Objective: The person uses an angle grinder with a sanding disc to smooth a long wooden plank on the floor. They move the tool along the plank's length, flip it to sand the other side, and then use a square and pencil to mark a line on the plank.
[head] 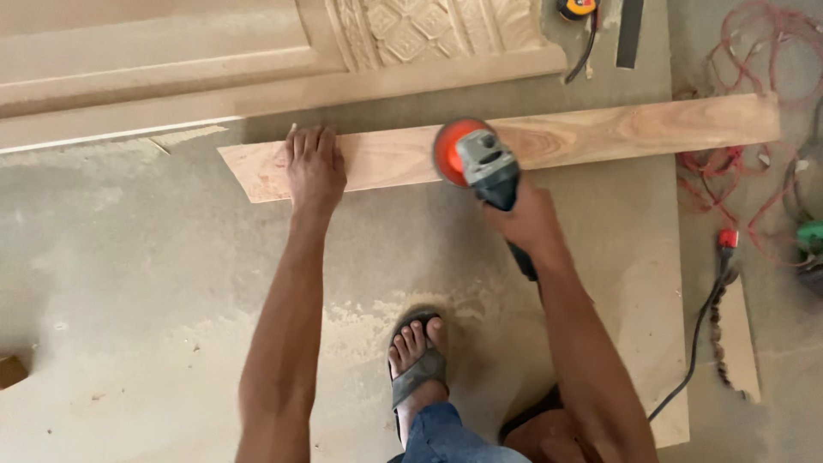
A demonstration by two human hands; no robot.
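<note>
Left hand: I saw the left hand (pixel 314 167) pressed flat on the wooden plank (pixel 600 133), fingers spread and gripping nothing, near the plank's left end, left of centre in the frame.
Right hand: the right hand (pixel 525 221) was wrapped tight round the body of the angle grinder (pixel 480 163), just right of centre.
Grinder: its orange sanding disc (pixel 450 153) sat on the plank's face, about midway along the board.
Plank: it ran long and pale across the upper middle of the frame, from centre-left up to the right edge, lying on a flat sheet of board (pixel 617 283) on the floor.
Behind the plank: a carved wooden door panel (pixel 411 30) filled the upper left, close along the plank's far edge.
Top edge: I spotted a tape measure (pixel 576 8) and a dark flat ruler (pixel 630 33) beyond the panel.
Right side: a red tangle of cable (pixel 754 51) crowded the plank's right end, and a black power cord (pixel 699 343) trailed down the lower right.
Underfoot: a sandalled foot (pixel 416 356) stood at bottom centre amid sawdust (pixel 360 321), well short of the plank.
</note>
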